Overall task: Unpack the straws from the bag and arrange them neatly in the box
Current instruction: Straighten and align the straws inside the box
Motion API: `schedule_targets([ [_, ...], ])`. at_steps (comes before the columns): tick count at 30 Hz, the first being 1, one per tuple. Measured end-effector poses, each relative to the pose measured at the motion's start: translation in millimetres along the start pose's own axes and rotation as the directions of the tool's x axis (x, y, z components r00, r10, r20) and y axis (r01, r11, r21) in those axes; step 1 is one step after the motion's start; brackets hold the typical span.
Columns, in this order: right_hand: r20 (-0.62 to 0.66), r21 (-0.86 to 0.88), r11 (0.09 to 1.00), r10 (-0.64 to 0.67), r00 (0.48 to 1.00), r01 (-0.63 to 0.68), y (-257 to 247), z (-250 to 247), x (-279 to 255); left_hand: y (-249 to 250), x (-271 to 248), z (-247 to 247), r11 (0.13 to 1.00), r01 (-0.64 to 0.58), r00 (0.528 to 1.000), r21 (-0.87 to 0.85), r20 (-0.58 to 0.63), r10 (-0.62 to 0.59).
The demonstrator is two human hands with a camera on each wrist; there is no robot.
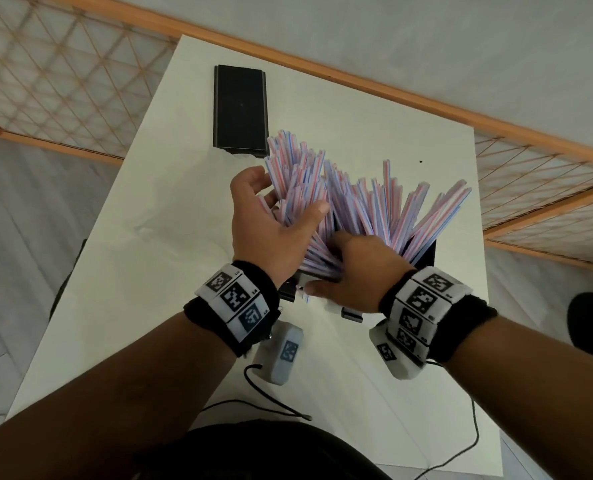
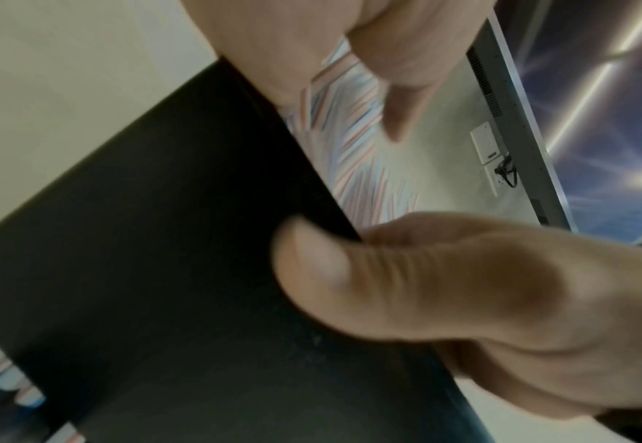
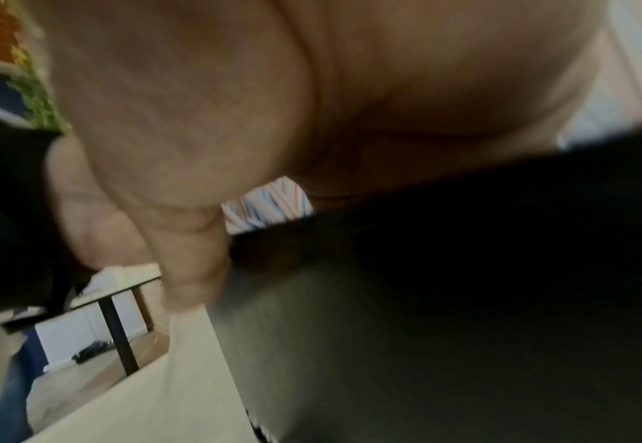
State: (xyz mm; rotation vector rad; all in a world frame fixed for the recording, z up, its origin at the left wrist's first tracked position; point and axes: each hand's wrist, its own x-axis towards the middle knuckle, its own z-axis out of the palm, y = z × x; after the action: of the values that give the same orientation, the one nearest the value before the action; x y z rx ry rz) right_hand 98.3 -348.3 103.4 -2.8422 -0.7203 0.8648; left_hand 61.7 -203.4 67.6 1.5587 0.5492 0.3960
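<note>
Head view shows the left hand (image 1: 271,216) with fingers curled round fanned straws (image 1: 357,202), beside the right hand (image 1: 361,268) on the box (image 1: 425,252). Left wrist view alone shows the right thumb pressing the box wall, pinching its rim.

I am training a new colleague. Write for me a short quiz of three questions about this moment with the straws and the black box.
1. True or false: the straws stand splayed out of the black box.
2. Which hand wraps its fingers around a bunch of straws: A) left hand B) right hand?
3. Fill in: a flat black ___ lies farther away on the white table.

Key: 1 true; 2 A; 3 lid (it looks like the lid of the box).
</note>
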Motion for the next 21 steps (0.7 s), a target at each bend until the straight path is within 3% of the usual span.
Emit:
schedule_targets([
  [4,-0.123,0.04,0.995,-0.087,0.989,0.093,10.5,-9.3,-21.6,2.3,1.6,0.3,1.0,0.003,1.0,-0.029,-0.008,-0.004],
  [7,0.03,0.121,0.988,-0.097,0.995,0.093,6.7,-3.5,-25.1,5.5,-0.1,0.2,0.99,-0.005,1.0,-0.144,-0.029,0.001],
  [9,0.109,0.06,0.996,-0.067,0.992,0.06,3.4,4.4,-18.6,5.7,-2.3,0.3,0.982,-0.018,1.0,-0.189,-0.026,0.013],
  [15,0.136,0.065,0.998,-0.002,0.991,-0.007,0.7,11.1,-7.5,5.2,-1.5,-1.4,0.971,-0.033,0.999,-0.236,-0.037,0.025],
  [18,0.138,-0.035,0.999,0.02,0.99,-0.015,1.0,12.9,-1.4,5.9,-1.2,-3.2,0.968,-0.015,0.998,-0.25,-0.07,-0.002],
  [21,0.175,0.039,0.998,0.042,0.984,-0.05,2.5,11.2,-0.2,9.2,-0.6,-5.4,0.964,0.018,0.995,-0.267,-0.087,-0.042],
])
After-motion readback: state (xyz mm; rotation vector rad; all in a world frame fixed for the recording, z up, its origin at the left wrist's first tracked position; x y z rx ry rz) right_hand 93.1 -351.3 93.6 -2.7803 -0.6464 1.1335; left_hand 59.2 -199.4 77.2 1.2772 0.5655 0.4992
